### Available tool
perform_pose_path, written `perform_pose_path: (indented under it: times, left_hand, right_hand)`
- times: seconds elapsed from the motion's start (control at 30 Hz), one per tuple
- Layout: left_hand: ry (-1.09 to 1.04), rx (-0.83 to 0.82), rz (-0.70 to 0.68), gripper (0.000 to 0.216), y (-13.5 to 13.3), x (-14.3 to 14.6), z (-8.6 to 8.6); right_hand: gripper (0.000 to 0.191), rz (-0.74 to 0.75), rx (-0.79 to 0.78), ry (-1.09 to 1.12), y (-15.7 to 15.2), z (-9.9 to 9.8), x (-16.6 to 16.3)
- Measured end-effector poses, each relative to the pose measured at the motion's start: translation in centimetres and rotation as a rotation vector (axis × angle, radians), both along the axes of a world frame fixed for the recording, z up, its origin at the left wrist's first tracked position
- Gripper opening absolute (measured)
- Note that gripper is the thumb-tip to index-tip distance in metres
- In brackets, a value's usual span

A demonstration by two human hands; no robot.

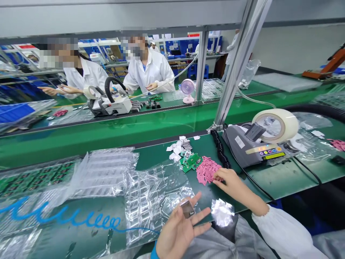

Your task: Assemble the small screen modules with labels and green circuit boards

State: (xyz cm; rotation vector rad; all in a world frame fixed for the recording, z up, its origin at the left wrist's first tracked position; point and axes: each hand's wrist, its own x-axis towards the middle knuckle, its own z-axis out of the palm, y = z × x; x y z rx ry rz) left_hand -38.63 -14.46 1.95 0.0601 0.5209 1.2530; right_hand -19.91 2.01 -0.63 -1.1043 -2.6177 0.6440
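My left hand (179,230) is palm up over the front edge of the bench, thumb and fingers holding a small square part (187,209) with a brownish face and shiny rim. Its other fingers are spread. My right hand (229,182) reaches to the right side of a heap of pink strips (206,171), fingertips pinched together; whether a strip is between them is hidden. Green circuit boards (191,162) lie against the heap's left side, with white pieces (176,149) behind them. Below my right hand sits a stack of shiny silver sheets (222,212).
Clear plastic trays (145,201) cover the bench to the left, some holding green boards (40,176). A blue coiled cord (67,217) runs to my left wrist. At right stands a tape dispenser (250,145) with cables. Two co-workers in white coats (151,70) work across a metal post (234,61).
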Motion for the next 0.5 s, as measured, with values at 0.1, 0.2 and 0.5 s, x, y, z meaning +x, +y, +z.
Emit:
perform_pose_path:
  times: [0.1,0.2,0.5]
  left_hand:
    - [0.032,-0.017,0.015,0.03,0.0,0.3,0.0]
    - [0.103,-0.068,0.056,0.026,-0.3,0.1,0.2]
    - [0.088,-0.015,0.089,0.023,-0.5,-1.7,-0.3]
  right_hand:
    - [0.012,0.051,-0.01,-0.006,1.1,1.1,-2.6]
    - [0.016,0.01,-0.009,-0.035,3.5,1.7,-5.3]
    - [0.031,-0.464,-0.045,-0.199,12.7,2.1,-12.4]
